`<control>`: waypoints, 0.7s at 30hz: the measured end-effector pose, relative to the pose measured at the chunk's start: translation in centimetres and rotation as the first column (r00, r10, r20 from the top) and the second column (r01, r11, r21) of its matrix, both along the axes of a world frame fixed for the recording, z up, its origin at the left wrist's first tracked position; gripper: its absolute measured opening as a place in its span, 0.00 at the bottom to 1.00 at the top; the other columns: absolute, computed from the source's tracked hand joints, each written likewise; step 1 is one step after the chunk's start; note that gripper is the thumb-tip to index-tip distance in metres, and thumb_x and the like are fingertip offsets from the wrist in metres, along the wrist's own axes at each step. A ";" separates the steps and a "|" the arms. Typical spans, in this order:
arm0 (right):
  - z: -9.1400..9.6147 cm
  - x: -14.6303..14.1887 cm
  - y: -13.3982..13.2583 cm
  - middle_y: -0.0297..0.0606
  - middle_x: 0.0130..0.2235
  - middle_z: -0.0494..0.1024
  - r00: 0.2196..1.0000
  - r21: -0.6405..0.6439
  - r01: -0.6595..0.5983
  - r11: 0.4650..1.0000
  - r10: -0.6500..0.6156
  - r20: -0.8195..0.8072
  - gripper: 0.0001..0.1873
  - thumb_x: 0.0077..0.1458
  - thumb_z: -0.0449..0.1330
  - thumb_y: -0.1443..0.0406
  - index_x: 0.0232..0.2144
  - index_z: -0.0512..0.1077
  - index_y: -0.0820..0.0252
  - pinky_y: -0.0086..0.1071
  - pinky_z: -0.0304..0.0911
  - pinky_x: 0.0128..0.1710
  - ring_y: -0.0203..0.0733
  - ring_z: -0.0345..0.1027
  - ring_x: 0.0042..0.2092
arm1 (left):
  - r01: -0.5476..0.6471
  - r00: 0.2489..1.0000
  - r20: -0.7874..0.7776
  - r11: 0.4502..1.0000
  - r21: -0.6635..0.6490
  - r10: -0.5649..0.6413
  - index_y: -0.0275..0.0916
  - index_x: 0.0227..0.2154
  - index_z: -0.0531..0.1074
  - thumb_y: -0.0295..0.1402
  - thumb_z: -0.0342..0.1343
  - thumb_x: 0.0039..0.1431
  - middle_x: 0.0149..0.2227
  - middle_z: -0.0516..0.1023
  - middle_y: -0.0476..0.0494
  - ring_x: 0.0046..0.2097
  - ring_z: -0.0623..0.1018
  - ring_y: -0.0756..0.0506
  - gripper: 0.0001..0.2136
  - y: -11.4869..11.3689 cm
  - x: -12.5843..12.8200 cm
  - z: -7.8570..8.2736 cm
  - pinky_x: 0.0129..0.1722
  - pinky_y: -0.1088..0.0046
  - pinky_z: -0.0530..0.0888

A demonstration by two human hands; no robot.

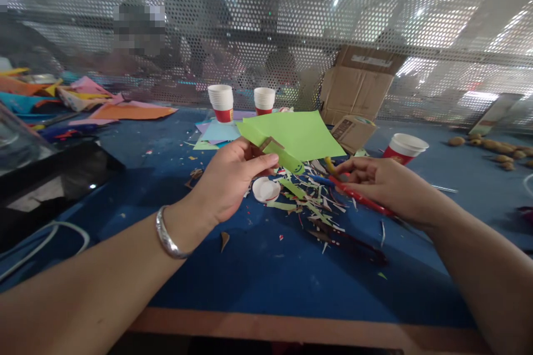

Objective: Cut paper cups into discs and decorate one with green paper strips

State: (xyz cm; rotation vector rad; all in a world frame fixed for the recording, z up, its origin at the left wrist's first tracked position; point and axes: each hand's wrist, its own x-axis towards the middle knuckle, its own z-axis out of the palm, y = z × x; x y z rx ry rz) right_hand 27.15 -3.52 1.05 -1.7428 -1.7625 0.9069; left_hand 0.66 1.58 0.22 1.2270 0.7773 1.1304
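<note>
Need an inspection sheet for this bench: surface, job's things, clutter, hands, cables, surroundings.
Surface: blue table, wooden front edge, littered with cuttings.
Job's things: green strip with a drawn smile; red tool, likely scissors; green sheet lying behind them.
Clutter: paper scraps, white cap, cup stacks, tilted cup, coloured paper pile far left.
Hands: left hand pinches the green strip; right hand grips the red tool, low over the scraps.
Cables: white cable looped at the left edge.
Surroundings: perforated screen behind the table, cardboard box against it, people beyond, blurred.
</note>
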 end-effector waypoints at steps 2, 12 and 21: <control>0.1 -0.1 -0.2 0.34 0.30 0.79 0.984 -0.037 0.046 0.998 -0.051 -0.170 0.21 0.47 0.71 0.55 0.42 0.77 0.56 0.31 0.63 0.24 0.39 0.70 0.28 | 0.005 1.000 0.010 1.000 -0.004 -0.005 0.36 0.38 0.77 0.30 0.69 0.51 0.36 0.80 0.47 0.35 0.75 0.50 0.12 0.0 -0.1 0.0 0.38 0.73 0.72; 0.5 -1.0 -1.4 0.36 0.31 0.79 0.899 0.020 -0.102 0.995 0.101 -0.427 0.22 0.51 0.69 0.47 0.38 0.74 0.55 0.25 0.52 0.16 0.30 0.60 0.21 | -0.022 1.000 0.017 0.999 -0.037 0.023 0.37 0.35 0.77 0.30 0.67 0.54 0.36 0.80 0.45 0.36 0.76 0.49 0.07 0.2 -0.1 0.2 0.37 0.72 0.72; 0.3 -2.1 -1.4 0.34 0.39 0.79 0.956 0.077 -0.208 0.975 0.220 -0.195 0.22 0.50 0.72 0.54 0.45 0.73 0.52 0.32 0.68 0.37 0.43 0.73 0.39 | 0.010 0.999 0.050 0.999 -0.051 -0.007 0.35 0.35 0.77 0.30 0.66 0.54 0.34 0.79 0.46 0.34 0.75 0.51 0.07 0.4 -0.2 0.2 0.35 0.73 0.71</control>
